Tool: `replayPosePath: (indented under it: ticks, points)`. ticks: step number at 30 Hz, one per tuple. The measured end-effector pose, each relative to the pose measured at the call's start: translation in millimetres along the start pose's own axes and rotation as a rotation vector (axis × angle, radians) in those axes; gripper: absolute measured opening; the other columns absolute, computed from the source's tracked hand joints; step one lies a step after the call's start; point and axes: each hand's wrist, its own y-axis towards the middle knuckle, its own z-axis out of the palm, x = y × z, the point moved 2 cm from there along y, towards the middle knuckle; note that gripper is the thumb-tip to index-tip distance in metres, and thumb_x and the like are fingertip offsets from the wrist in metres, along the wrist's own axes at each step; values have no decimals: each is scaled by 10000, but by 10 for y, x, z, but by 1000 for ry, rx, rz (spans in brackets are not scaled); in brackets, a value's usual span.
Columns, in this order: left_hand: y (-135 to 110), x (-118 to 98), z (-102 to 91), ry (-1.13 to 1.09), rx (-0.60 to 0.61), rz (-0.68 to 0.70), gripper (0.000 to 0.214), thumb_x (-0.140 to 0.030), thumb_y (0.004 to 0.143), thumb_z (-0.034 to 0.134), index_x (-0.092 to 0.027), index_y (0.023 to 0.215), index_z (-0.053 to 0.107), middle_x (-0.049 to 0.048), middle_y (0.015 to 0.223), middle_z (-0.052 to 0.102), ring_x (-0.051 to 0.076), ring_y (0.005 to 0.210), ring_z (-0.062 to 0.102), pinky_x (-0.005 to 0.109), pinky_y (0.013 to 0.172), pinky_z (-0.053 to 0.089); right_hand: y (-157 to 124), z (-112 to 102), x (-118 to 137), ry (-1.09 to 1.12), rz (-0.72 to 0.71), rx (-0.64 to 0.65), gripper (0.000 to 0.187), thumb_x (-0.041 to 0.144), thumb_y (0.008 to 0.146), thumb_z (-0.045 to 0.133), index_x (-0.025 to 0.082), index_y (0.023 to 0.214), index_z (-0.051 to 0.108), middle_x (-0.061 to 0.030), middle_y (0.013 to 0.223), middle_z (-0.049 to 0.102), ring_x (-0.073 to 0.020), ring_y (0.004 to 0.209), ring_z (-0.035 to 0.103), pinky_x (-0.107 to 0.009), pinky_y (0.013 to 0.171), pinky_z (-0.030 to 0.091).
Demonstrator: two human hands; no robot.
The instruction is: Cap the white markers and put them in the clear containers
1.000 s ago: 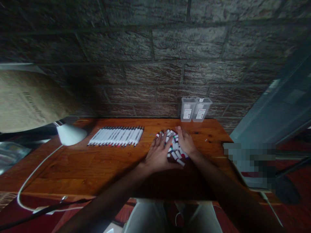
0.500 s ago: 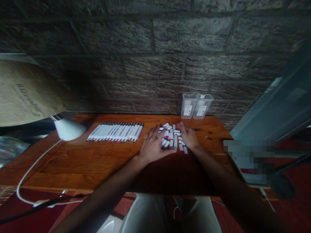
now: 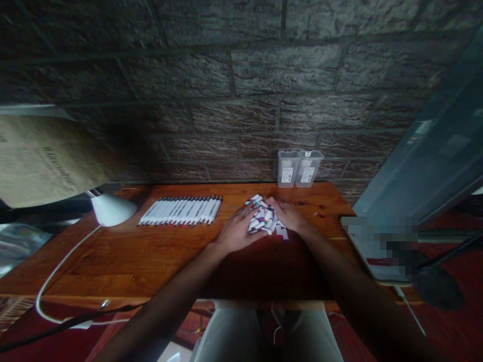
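A pile of white marker caps point(image 3: 264, 213) with coloured ends lies on the wooden table point(image 3: 169, 256). My left hand point(image 3: 238, 229) rests against the pile's left side, fingers spread and thumb stretched along its near edge. At the right side my right hand point(image 3: 286, 213) touches the caps, its fingers extended and partly over them. Both hands cup the pile without gripping a single cap. Two caps, one with a red end and one with a purple end, lie at the near right edge. To the left, a row of white markers point(image 3: 181, 211) lies side by side.
Two clear plastic containers point(image 3: 297, 170) with labels stand at the back against the brick wall point(image 3: 211, 120). A lamp point(image 3: 113, 208) with a white base and wide shade occupies the left, its white cable point(image 3: 51, 271) running down. A flat device point(image 3: 373, 251), partly blurred, lies at the right edge.
My hands have come closer together, squeezing the caps into a tighter, more jumbled heap. The right hand has moved left. The whole view has shifted slightly.
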Motion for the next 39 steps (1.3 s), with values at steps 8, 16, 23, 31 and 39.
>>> replayPosePath:
  ticks: [8, 16, 23, 31, 39]
  points:
    - [-47, 43, -126, -16, -36, -17, 867, -668, 813, 601, -207, 1498, 335, 152, 1540, 409, 309, 1445, 356, 483, 1182, 337, -28, -23, -11, 71, 23, -49, 556, 512, 1023, 247, 196, 1113, 695, -104, 1151, 726, -220, 1102, 658, -339, 974, 458]
    - [23, 163, -88, 7, 98, -16, 1057, -721, 753, 623, -230, 1569, 164, 153, 1643, 175, 349, 1521, 111, 542, 1215, 222, -24, 17, 52, 100, -6, -35, 513, 510, 1026, 265, 212, 1068, 679, -76, 1072, 727, -199, 1007, 661, -304, 905, 467]
    - [435, 375, -125, -46, 191, -74, 880, -689, 868, 485, -187, 1551, 250, 150, 1631, 221, 310, 1516, 163, 506, 1222, 217, 28, -6, 0, 97, -32, -71, 478, 460, 1033, 270, 195, 1062, 666, -103, 1117, 706, -209, 1082, 636, -322, 969, 441]
    - [508, 267, -28, -162, 16, -56, 505, -515, 995, 348, -194, 1301, 591, 103, 1336, 629, 237, 1266, 560, 431, 1111, 426, 25, 49, 21, 79, -63, -28, 454, 435, 1040, 267, 205, 1078, 657, -90, 1141, 713, -196, 1108, 637, -314, 985, 439]
    - [322, 269, -244, -184, 83, -53, 678, -572, 941, 452, -212, 1508, 358, 115, 1545, 413, 267, 1437, 373, 447, 1193, 319, 32, -13, -39, 76, -13, -129, 464, 468, 1029, 288, 193, 996, 660, -82, 999, 711, -195, 954, 658, -309, 883, 472]
